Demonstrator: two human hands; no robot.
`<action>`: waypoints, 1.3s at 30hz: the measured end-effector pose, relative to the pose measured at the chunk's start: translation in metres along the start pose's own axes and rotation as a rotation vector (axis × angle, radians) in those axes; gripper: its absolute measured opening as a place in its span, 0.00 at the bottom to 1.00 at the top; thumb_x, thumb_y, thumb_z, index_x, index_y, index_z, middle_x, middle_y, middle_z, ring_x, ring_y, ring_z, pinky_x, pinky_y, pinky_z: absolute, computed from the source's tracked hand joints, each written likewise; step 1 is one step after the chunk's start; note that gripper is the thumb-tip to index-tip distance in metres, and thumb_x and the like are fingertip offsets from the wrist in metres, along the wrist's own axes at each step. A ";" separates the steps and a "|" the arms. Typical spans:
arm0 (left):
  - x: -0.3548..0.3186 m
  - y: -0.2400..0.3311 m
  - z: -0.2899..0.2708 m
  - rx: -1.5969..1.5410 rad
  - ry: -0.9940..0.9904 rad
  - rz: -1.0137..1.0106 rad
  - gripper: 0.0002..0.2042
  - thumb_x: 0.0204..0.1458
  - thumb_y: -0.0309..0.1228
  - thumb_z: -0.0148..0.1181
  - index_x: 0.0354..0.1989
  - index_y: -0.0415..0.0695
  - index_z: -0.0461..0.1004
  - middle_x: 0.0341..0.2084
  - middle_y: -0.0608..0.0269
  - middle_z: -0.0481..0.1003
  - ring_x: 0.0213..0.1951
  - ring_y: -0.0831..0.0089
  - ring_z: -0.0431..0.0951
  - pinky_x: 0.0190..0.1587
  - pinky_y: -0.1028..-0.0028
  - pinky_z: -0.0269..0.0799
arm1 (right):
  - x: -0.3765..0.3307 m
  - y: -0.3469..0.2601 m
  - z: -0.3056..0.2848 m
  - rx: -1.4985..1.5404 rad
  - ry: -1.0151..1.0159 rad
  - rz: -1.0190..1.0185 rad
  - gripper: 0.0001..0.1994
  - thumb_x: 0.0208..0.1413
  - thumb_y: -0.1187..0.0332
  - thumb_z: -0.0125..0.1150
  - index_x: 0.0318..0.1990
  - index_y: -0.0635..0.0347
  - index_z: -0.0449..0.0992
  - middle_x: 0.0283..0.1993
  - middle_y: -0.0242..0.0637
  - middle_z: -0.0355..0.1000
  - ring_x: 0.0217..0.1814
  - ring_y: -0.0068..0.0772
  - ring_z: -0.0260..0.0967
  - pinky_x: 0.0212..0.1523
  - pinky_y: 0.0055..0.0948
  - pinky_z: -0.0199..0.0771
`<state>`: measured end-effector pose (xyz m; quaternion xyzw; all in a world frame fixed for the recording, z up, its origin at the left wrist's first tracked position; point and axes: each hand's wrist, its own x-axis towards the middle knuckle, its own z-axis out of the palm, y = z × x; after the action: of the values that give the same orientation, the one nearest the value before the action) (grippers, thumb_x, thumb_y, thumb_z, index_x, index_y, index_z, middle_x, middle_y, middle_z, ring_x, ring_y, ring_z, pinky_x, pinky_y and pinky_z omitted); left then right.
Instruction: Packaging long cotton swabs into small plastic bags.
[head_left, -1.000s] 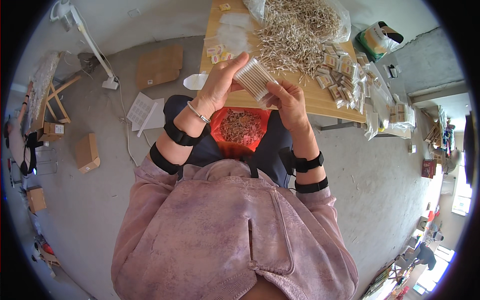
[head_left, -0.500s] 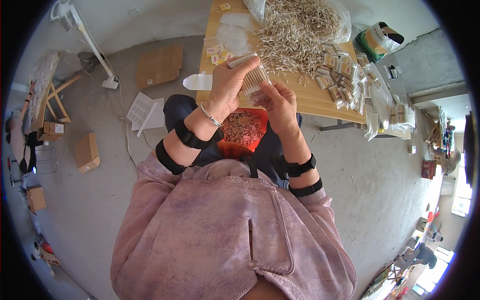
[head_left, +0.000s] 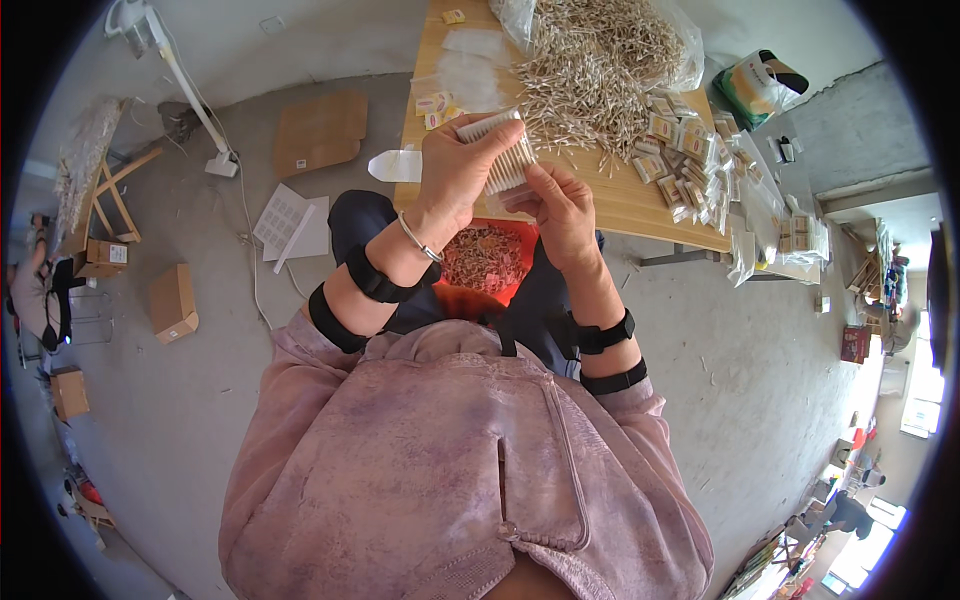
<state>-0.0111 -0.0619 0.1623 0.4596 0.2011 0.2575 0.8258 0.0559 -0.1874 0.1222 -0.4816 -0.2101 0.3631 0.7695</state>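
Note:
My left hand [head_left: 447, 168] is closed around a flat row of cotton swabs [head_left: 508, 168], its thumb lying across their upper end. White tips line the top of the row and pale wooden sticks run down toward my right hand [head_left: 566, 208]. That hand is closed on the lower end, thumb and fingers pinching what looks like a clear plastic bag [head_left: 515, 196]. Both hands are raised over the table's near edge. Beyond them, a large heap of loose cotton swabs [head_left: 590, 85] spreads over the wooden table [head_left: 625, 205].
Filled swab packs [head_left: 690, 145] are piled on the table's right. Yellow-and-white cards [head_left: 434, 104] and flat clear bags [head_left: 470, 62] lie at its left. An orange-red container [head_left: 513, 272] of loose swabs sits between my legs. Cardboard [head_left: 322, 135] and a carton [head_left: 172, 305] lie on the floor.
The row of swabs has tilted slightly, and more of its white tips show. Both hands have shifted a little but keep their hold.

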 end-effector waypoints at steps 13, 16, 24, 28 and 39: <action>-0.029 0.016 0.005 0.590 -0.284 0.808 0.10 0.45 0.25 0.66 0.36 0.37 0.76 0.29 0.62 0.79 0.30 0.81 0.78 0.34 0.81 0.75 | -0.001 0.001 -0.011 -0.047 -0.192 -0.217 0.11 0.57 0.69 0.55 0.46 0.62 0.74 0.42 0.32 0.74 0.43 0.20 0.68 0.49 0.23 0.68; -0.032 0.019 0.005 0.641 -0.308 0.855 0.10 0.44 0.25 0.66 0.35 0.37 0.76 0.30 0.62 0.79 0.31 0.80 0.78 0.34 0.81 0.74 | -0.001 0.004 -0.015 -0.075 -0.220 -0.274 0.11 0.56 0.71 0.56 0.47 0.62 0.74 0.44 0.31 0.73 0.45 0.18 0.67 0.51 0.23 0.67; -0.030 0.022 0.004 0.674 -0.388 0.921 0.11 0.42 0.25 0.67 0.35 0.39 0.76 0.29 0.61 0.78 0.31 0.77 0.79 0.34 0.80 0.74 | -0.003 0.001 -0.016 -0.049 -0.274 -0.294 0.13 0.56 0.71 0.55 0.49 0.62 0.73 0.44 0.31 0.73 0.46 0.19 0.66 0.50 0.23 0.67; -0.028 0.021 0.005 0.641 -0.438 0.968 0.12 0.42 0.24 0.67 0.36 0.39 0.76 0.30 0.60 0.78 0.31 0.75 0.79 0.34 0.79 0.74 | -0.003 0.001 -0.017 -0.055 -0.280 -0.334 0.13 0.56 0.71 0.55 0.49 0.62 0.72 0.45 0.31 0.73 0.46 0.19 0.67 0.50 0.23 0.67; -0.022 0.022 0.003 0.682 -0.544 1.081 0.15 0.37 0.26 0.69 0.36 0.42 0.76 0.35 0.59 0.78 0.39 0.65 0.77 0.44 0.71 0.72 | -0.003 -0.017 0.002 -0.016 -0.206 -0.292 0.19 0.59 0.71 0.50 0.58 0.63 0.63 0.50 0.41 0.69 0.49 0.25 0.67 0.49 0.24 0.68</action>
<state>-0.0324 -0.0674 0.1848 0.7772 -0.2006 0.4310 0.4122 0.0586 -0.1928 0.1384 -0.4121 -0.3584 0.2933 0.7847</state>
